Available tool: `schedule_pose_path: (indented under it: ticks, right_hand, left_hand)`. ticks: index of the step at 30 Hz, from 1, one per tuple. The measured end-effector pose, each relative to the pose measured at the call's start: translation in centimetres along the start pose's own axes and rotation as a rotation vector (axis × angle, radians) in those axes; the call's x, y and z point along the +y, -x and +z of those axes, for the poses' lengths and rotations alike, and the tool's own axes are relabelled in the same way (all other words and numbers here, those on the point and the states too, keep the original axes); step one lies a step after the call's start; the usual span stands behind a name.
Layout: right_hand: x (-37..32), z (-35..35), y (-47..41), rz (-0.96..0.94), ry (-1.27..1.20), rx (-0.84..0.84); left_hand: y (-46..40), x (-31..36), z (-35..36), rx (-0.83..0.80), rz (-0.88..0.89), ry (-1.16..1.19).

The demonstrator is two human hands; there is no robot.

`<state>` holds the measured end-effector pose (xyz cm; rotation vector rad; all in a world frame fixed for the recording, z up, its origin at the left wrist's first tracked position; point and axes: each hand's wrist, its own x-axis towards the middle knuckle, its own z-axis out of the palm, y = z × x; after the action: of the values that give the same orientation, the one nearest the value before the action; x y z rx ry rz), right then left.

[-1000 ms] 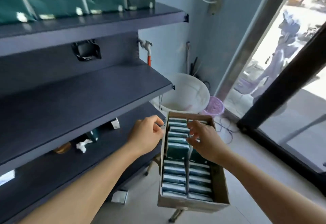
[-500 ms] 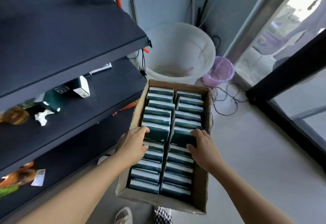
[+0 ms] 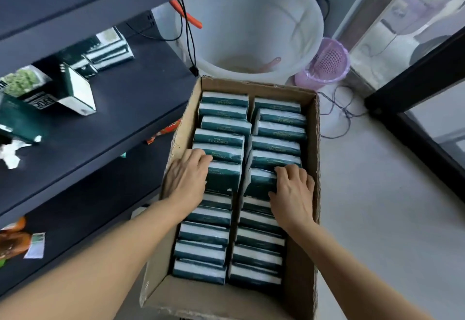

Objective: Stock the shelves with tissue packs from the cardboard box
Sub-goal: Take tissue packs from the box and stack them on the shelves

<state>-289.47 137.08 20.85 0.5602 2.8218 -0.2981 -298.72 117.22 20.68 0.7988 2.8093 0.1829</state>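
An open cardboard box (image 3: 305, 256) stands beside the dark shelves (image 3: 120, 123), filled with two columns of dark green tissue packs. In the left column one tissue pack (image 3: 222, 177) sticks up above its neighbours, and my left hand (image 3: 187, 176) grips its left end, fingers curled over the top edge. In the right column another raised tissue pack (image 3: 260, 183) is gripped at its right end by my right hand (image 3: 293, 193). The undersides of both hands are hidden.
A big white bucket (image 3: 297, 17) and a small pink basket (image 3: 327, 64) stand behind the box. The middle shelf carries a small white-ended carton (image 3: 78, 95), crumpled tissue (image 3: 11, 151) and other packets. Cables hang at the shelf's corner. A dark door frame (image 3: 412, 108) runs on the right.
The view has tilted down and closer to the box. Both hands have moved from the box's far end to its middle, and each has closed on a pack that now stands higher.
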Motion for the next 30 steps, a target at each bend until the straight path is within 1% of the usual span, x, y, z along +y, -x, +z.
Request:
schedule_pose_path:
  ticks: [2, 5, 7, 10, 15, 18, 21, 24, 30]
  right_hand:
    - [0.2, 0.6, -0.1, 0.000, 0.012, 0.014]
    - [0.3, 0.4, 0.0, -0.025, -0.019, 0.003]
    - [0.3, -0.4, 0.3, -0.041, -0.053, -0.016]
    - [0.0, -2.8, 1.0, -0.069, -0.135, -0.050]
    - [-1.2, -9.4, 2.3, -0.129, -0.263, -0.058]
    - [-2.7, -14.0, 2.7, -0.202, -0.276, -0.037]
    - [-4.4, -19.0, 3.2, -0.274, -0.276, 0.008]
    - [-6.7, -23.7, 3.6, -0.365, -0.289, 0.069]
    - [-13.6, -31.9, 6.2, -0.532, -0.274, 0.132]
  left_hand:
    - [-0.3, -0.3, 0.7, 0.038, 0.003, -0.001]
    - [-0.4, 0.0, 0.4, 0.022, 0.024, 0.051]
    - [0.1, 0.3, -0.5, -0.008, -0.012, 0.113]
    - [1.0, 0.6, -2.7, -0.008, -0.118, 0.194]
    - [3.1, 0.8, -9.9, 0.024, -0.194, 0.233]
    - [4.5, 0.5, -14.8, 0.085, -0.221, 0.288]
    - [6.2, -0.4, -20.0, 0.108, -0.266, 0.361]
    - [8.6, -2.0, -24.6, 0.181, -0.295, 0.438]
    - [14.6, -5.8, -33.6, 0.336, -0.392, 0.543]
